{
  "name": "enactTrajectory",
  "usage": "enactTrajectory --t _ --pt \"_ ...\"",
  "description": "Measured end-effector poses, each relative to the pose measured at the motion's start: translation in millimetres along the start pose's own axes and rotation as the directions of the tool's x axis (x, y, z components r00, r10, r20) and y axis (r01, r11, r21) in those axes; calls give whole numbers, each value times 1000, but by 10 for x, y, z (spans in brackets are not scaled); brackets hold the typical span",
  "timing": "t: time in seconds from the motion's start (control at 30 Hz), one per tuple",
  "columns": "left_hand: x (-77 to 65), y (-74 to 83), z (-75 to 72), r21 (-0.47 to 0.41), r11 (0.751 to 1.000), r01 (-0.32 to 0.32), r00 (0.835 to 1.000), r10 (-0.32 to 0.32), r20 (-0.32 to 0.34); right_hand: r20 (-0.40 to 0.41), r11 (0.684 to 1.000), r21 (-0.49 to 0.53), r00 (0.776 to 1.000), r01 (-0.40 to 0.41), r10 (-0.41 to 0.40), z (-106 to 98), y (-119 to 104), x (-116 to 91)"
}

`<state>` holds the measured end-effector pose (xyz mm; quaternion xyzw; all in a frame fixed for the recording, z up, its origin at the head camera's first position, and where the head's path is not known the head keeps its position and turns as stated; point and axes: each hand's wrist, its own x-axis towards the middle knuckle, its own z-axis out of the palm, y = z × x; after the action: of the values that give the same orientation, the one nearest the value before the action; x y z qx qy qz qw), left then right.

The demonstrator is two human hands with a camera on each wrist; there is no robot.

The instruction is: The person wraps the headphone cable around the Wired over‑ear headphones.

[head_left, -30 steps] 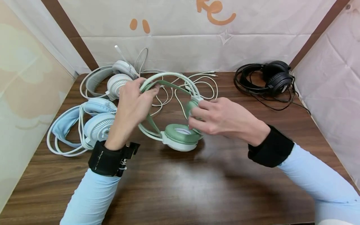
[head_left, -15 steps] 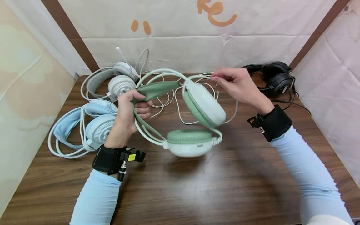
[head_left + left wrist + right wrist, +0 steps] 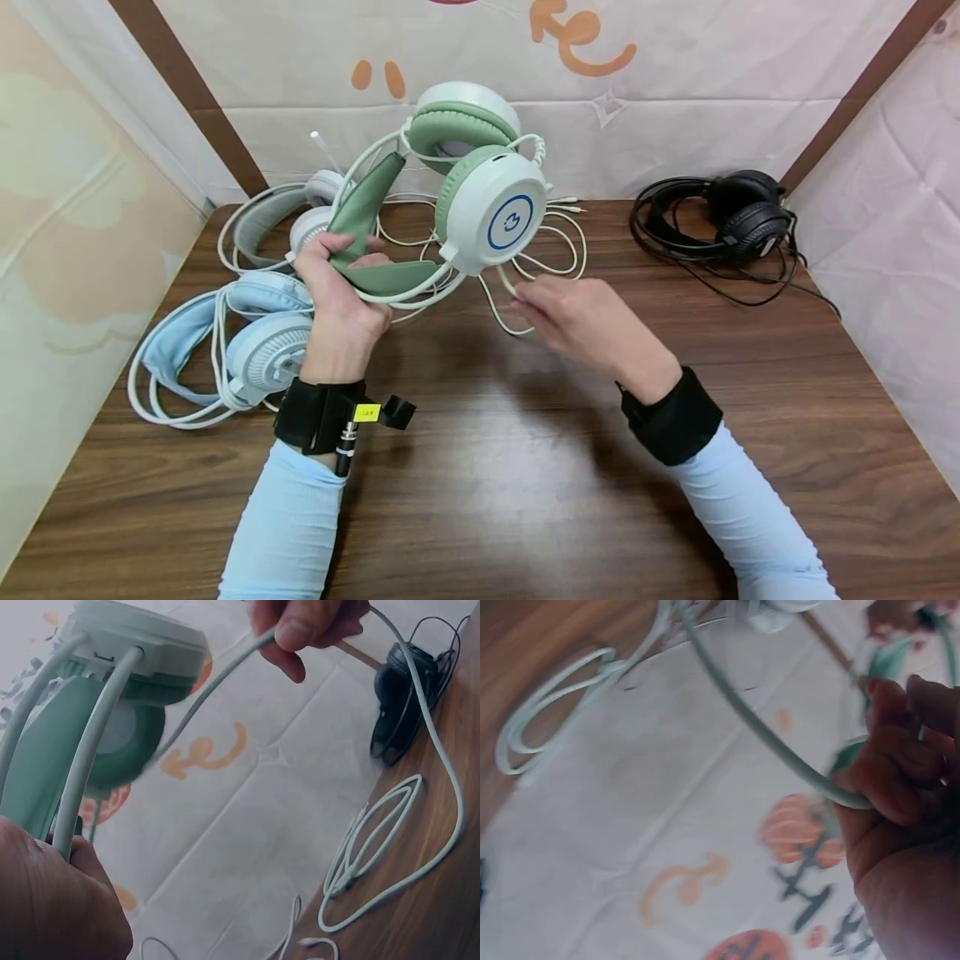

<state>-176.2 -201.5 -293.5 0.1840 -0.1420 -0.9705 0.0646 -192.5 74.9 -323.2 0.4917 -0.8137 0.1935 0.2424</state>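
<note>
Green-and-white headset (image 3: 498, 218) is raised and turned since earlier, left hand (image 3: 337, 292) gripping its headband (image 3: 365, 204), right hand (image 3: 581, 318) pinching its cable (image 3: 756, 724).

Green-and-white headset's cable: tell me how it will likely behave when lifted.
The cable is probably floppy, since it hangs in a loose curve from the right hand. It looks light, being thin. Its loops on the table could drag or tangle.
</note>
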Motion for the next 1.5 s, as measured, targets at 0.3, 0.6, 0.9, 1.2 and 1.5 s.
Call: enactTrajectory --t 0.3,0.6,0.9,1.2,1.5 --pt "-51 -125 121 74 967 -242 968 235 85 21 988 -5 988 156 -155 -122 -418 35" --pt "-100 -154 79 396 746 -535 841 427 332 -35 991 -3 991 130 -130 -376 -400 -36" --pt "-163 -263 90 557 513 -653 753 361 550 -94 984 -125 986 129 -141 -518 -303 -39" --pt "-231 -205 14 744 262 -615 789 208 579 -114 991 -68 986 117 -124 -723 -173 -98" --pt "-271 -154 -7 782 279 -557 813 -11 582 -158 985 148 985 90 -66 -820 20 -114"
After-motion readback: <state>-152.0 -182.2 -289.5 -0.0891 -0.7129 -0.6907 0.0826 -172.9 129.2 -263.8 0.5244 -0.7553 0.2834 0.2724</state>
